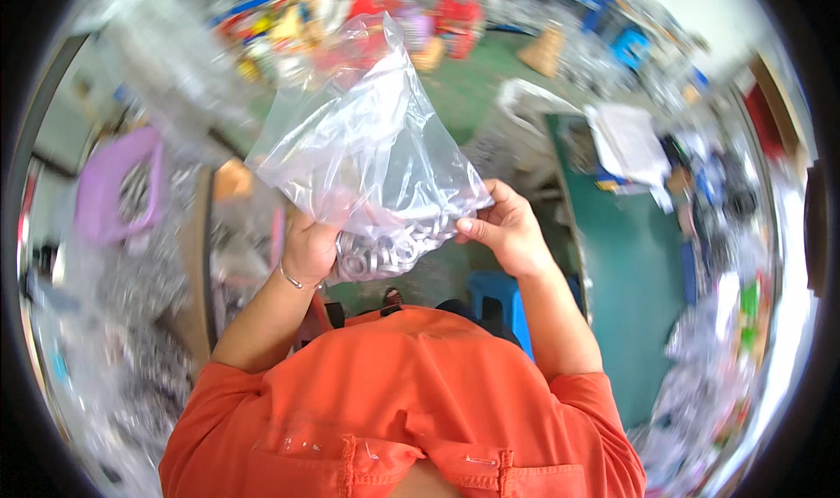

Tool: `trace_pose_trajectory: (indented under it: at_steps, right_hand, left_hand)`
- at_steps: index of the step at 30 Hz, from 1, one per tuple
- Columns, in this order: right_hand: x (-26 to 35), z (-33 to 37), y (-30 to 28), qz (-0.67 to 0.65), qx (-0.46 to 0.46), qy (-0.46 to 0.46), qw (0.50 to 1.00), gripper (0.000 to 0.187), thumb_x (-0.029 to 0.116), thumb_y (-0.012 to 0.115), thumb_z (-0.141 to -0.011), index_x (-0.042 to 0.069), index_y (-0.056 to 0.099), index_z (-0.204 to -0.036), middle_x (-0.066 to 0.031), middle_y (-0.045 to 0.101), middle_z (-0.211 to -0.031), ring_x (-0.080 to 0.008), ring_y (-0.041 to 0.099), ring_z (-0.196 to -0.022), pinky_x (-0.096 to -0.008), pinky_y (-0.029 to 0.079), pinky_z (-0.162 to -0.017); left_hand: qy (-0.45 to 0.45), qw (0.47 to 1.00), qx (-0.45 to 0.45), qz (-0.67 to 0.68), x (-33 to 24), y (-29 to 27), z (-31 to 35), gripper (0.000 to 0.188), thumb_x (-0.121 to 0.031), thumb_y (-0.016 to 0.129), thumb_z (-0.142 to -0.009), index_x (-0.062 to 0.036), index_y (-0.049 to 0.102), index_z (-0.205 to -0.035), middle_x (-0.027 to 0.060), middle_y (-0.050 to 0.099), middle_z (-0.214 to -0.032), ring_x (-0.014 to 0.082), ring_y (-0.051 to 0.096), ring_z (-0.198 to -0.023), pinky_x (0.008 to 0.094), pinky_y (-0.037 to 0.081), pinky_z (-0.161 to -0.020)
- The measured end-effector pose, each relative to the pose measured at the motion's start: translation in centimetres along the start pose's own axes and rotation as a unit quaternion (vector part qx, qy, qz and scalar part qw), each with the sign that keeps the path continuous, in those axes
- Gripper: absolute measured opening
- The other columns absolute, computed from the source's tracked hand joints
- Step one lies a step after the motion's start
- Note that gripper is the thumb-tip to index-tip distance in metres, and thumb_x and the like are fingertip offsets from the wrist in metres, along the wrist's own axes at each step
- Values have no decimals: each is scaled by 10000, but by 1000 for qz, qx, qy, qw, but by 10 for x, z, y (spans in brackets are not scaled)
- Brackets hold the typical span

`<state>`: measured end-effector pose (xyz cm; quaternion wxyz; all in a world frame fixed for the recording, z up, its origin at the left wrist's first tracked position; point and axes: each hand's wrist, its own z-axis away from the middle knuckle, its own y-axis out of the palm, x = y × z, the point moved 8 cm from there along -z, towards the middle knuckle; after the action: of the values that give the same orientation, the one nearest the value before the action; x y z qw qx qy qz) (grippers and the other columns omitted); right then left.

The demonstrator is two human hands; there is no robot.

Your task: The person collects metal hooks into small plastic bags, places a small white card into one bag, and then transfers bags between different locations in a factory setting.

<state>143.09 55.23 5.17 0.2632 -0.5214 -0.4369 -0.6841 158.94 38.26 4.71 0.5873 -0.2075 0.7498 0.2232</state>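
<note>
A large clear plastic bag (pixel 385 139) hangs between my two hands in front of my body. Many small silvery ring-shaped metal parts (pixel 389 251) are heaped in its lower end, nearest me. My left hand (pixel 311 246) grips the bag's left side by the parts; its fingers are partly hidden behind the plastic. On the other side, my right hand (pixel 506 227) pinches the bag's edge between thumb and fingers. The upper part of the bag stands loose and creased, pointing away from me.
To the right is a green-topped table (pixel 630 279) with papers (pixel 626 139) and clutter along its far side. A blue stool (pixel 499 298) is below my right forearm. On the left, a purple basket (pixel 118 183) holds metal parts among plastic bags. Blurred piles line the back.
</note>
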Motion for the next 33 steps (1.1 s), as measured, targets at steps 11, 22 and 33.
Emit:
trace_pose_trajectory:
  at_steps: [11,22,33]
  right_hand:
    - [-89,315,-207,-144,-519,-9,843,127,152,551,-874,44,522,-814,-63,589,-729,-176,616,-661,-315,525,-616]
    - [-159,470,-332,-273,-730,-27,626,316,156,467,-906,-20,416,-1163,-130,550,-968,-204,599,-768,-291,526,-645]
    - [-316,454,-244,-241,-593,270,719,136,139,521,-863,45,581,-942,-52,617,-825,-128,583,-689,-270,474,-592]
  left_hand:
    - [-257,853,453,35,159,365,36,255,-76,402,-896,18,579,-1053,75,617,-1016,151,557,-934,282,419,-858]
    - [-357,784,501,-82,280,615,100,382,-245,495,-899,28,443,-1161,183,541,-1115,252,561,-969,393,487,-787]
    - [182,735,551,-351,270,608,87,197,-216,578,-817,-34,545,-751,150,554,-765,341,546,-753,422,436,-670]
